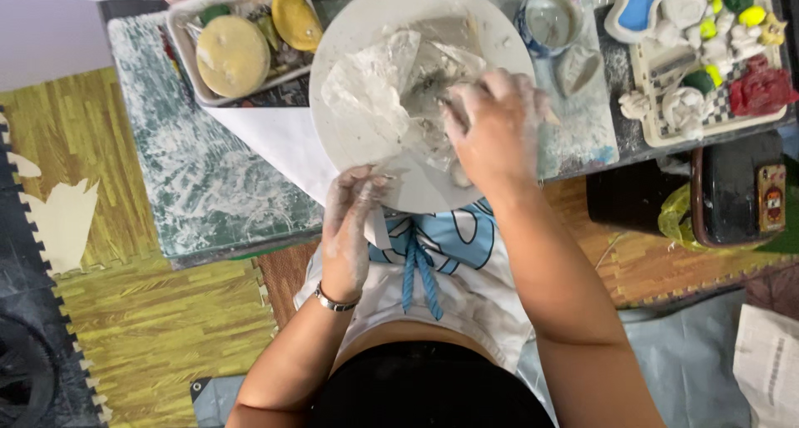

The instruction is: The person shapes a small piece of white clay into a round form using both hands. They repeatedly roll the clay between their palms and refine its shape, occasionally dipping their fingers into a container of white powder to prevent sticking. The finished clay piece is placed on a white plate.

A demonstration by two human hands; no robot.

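A round white turntable (349,37) sits at the table's near edge with a pale grey clay piece (391,78) of folded slabs on it. My right hand (495,128), smeared with clay, presses on the clay piece's right side with curled fingers; a thin tool tip seems to stick out past it. My left hand (349,224), also coated in clay and wearing a bracelet, grips the turntable's near rim from below.
A white tray (187,53) with yellow sponges and tools stands at the back left on a clay-stained green mat (200,186). A water cup (551,18) and a clay lump (576,66) lie right of the turntable. A board of small painted clay figures (707,53) sits far right.
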